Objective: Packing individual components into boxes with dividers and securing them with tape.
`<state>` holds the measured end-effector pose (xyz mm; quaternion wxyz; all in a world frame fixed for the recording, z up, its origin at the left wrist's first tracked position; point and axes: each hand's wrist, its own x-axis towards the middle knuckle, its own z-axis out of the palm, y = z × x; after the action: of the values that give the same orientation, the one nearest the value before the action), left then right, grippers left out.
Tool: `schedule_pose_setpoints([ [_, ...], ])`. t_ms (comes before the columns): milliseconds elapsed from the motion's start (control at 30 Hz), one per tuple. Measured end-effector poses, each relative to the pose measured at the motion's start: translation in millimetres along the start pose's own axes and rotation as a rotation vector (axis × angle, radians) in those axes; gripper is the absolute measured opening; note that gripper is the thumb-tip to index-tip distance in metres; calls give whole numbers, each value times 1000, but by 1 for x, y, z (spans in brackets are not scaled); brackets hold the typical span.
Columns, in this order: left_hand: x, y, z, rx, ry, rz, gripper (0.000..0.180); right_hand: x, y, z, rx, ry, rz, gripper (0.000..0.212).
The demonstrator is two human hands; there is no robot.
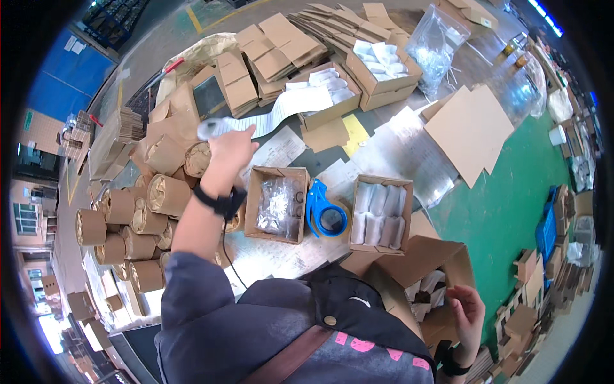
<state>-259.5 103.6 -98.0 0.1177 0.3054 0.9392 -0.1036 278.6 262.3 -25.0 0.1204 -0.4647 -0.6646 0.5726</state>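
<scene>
Fingers of your left hand (233,153) bent at the roll end of a paper strip (278,116); whether they grip it, cannot tell. Strip runs right above the counter (256,262), its far end over a tray (332,116) of white packets. Your right hand (469,313) hangs loosely open beside a carton (428,259), nothing seen in it. Nearer you: blue tape dispenser (314,203) between two packed boxes (276,238). Step in hand, by the look: handling the strip. Next move would call for a sure pinch, strip untwisted.
</scene>
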Motion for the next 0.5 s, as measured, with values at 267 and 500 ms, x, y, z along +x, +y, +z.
schedule_pose_setpoints([
  [267,-37,61,132,-252,-194,24,37,-3,37,46,211,-66,70,24],
  [500,-55,43,153,-548,298,240,31,-12,46,43,204,-16,86,26],
])
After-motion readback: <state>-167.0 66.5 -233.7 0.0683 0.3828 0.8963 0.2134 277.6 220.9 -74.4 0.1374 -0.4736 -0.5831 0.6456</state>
